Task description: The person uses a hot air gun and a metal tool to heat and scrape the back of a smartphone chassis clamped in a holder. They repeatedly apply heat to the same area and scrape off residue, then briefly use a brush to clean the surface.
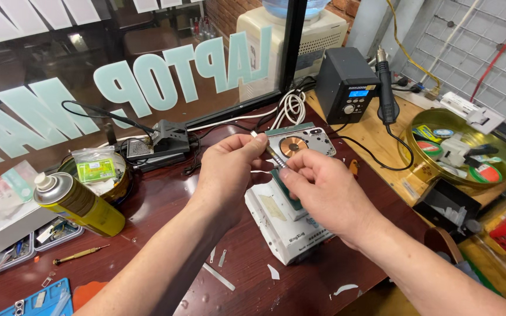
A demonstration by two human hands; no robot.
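Pinching thin metal tool w/ left hand & right hand (over opened phone, copper coil).

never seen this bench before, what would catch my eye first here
At the centre, the left hand and right hand pinch a thin metal tool between them, over an opened phone with a copper coil showing, lying on a white block. To the left a yellow spray can lies on the dark red table; at the right stands a round brass-coloured tray of tape rolls.
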